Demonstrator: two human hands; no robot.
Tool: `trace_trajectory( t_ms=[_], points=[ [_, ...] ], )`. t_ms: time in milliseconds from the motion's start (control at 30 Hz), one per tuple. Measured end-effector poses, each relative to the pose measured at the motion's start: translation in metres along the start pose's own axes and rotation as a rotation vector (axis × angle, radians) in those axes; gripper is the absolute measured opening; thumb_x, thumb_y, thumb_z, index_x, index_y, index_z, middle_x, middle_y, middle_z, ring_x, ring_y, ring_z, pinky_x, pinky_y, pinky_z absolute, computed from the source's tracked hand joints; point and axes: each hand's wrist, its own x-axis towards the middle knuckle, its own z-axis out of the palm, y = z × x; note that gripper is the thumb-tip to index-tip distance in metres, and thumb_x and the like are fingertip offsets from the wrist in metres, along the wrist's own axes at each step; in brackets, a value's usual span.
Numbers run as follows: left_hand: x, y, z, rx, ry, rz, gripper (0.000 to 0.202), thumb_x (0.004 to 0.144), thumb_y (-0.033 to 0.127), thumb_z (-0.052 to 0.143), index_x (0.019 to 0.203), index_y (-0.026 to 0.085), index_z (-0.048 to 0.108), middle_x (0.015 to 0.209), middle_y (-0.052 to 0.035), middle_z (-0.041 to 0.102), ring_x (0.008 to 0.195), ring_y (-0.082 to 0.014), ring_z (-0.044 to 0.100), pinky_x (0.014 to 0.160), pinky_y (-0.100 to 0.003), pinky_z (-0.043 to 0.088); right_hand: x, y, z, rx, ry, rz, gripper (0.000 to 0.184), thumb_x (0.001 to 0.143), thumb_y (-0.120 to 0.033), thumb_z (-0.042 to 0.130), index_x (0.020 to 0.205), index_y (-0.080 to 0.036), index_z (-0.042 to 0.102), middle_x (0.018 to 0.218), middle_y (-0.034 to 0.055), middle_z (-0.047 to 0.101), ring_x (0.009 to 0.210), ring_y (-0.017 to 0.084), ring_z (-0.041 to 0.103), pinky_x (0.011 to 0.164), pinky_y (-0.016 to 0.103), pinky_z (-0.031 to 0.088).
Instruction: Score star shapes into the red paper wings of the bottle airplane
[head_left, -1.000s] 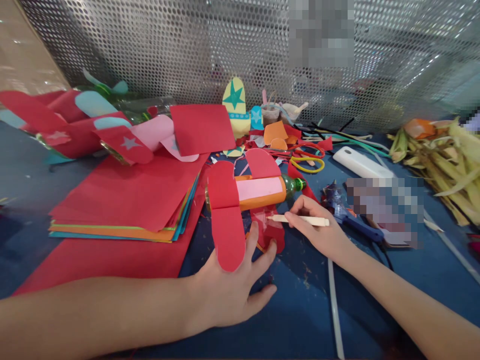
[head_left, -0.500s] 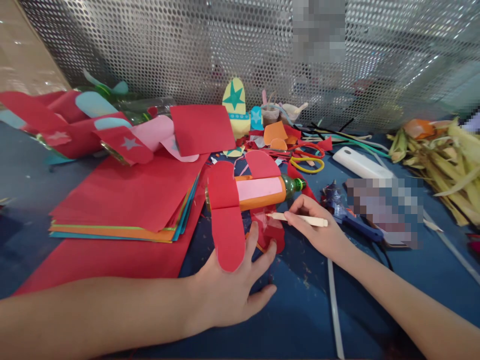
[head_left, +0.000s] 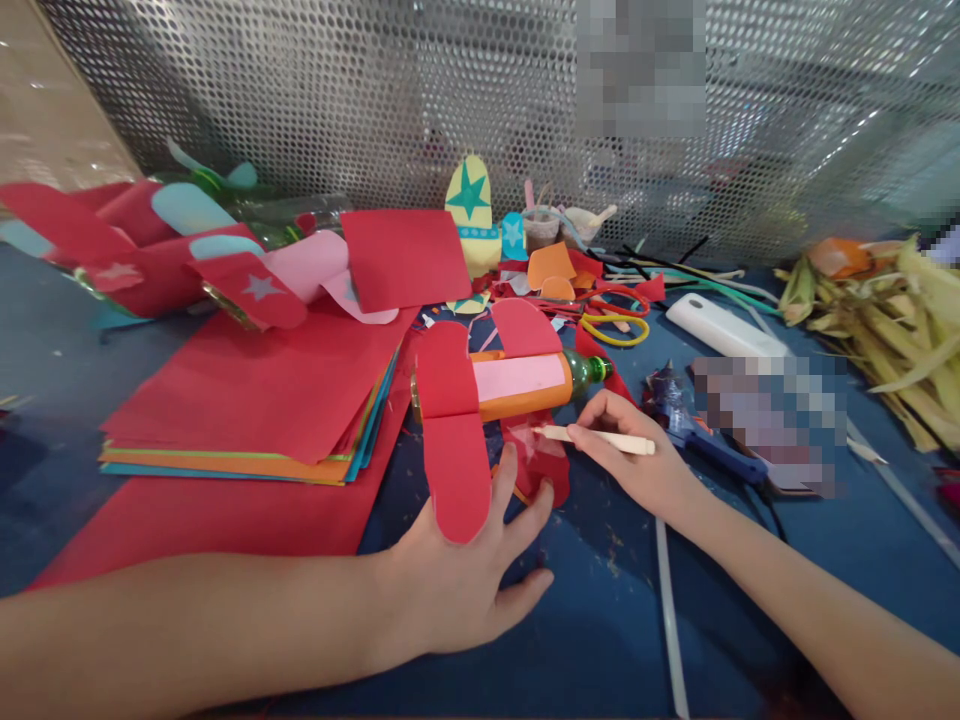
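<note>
Craft workspace, I'd say: my blue tabletop [head_left: 600, 625] carries a coloured-paper stack [head_left: 247, 390], orange paper scraps [head_left: 550, 266], a glue gun [head_left: 721, 455] and a paper-wrapped bottle [head_left: 523, 378]. Can't tell whether it's a home or workshop.

At the clock's centre lies a green bottle [head_left: 580, 370], dressed in orange and pink paper [head_left: 521, 379]. Toward six o'clock, the left hand [head_left: 461, 575] is spread and touches a red paper piece [head_left: 553, 468] with a pale star [head_left: 526, 441]. At four o'clock, the right hand [head_left: 640, 474] pinches a white marker [head_left: 624, 441], its tip at this star. A paper stack [head_left: 247, 390] lies at nine o'clock; a perforated metal panel [head_left: 360, 95] stands at twelve.
</note>
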Motion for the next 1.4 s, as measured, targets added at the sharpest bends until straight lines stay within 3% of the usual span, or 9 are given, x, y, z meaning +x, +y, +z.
trace_trajectory(
  t_ms=[133,400,600,1400],
  points=[
    [0.0013,0.0000,-0.0013,0.013,-0.005,0.011,0.055,0.092,0.052,0.037,0.137,0.021,0.047,0.136,-0.0167,0.046,0.115,-0.0371,0.048,0.087,-0.049,0.047,0.0005,-0.0014,0.0007,-0.001,0.020,0.005,0.017,0.085,-0.032,0.056,0.076,-0.022,0.047,0.065,-0.0035,0.049,0.058,0.012,0.047,0.052,0.024,0.037],
    [-0.0005,0.0000,-0.0012,0.019,-0.010,-0.001,0.055,0.093,0.052,0.036,0.138,0.022,0.046,0.135,-0.0210,0.045,0.111,-0.0390,0.052,0.082,-0.051,0.049,0.0006,-0.0026,0.0016,0.021,0.026,0.019,0.021,0.084,-0.035,0.059,0.074,-0.022,0.046,0.063,-0.0031,0.050,0.057,0.012,0.047,0.051,0.024,0.037],
    [0.0009,-0.0002,-0.0043,0.015,-0.048,0.010,0.054,0.093,0.051,0.037,0.138,0.022,0.046,0.138,-0.0178,0.044,0.113,-0.0387,0.050,0.084,-0.050,0.047,0.0007,-0.0041,0.0016,0.017,0.017,0.021,0.022,0.084,-0.036,0.059,0.073,-0.022,0.046,0.063,-0.0034,0.049,0.056,0.011,0.046,0.051,0.024,0.037],
    [0.0010,-0.0005,-0.0030,0.003,-0.062,0.000,0.055,0.092,0.052,0.037,0.138,0.023,0.045,0.139,-0.0184,0.042,0.113,-0.0392,0.050,0.085,-0.052,0.047,0.0013,-0.0038,0.0009,0.005,0.043,0.015,0.023,0.083,-0.039,0.059,0.072,-0.022,0.047,0.062,-0.0034,0.050,0.055,0.012,0.046,0.051,0.025,0.037]
  ],
)
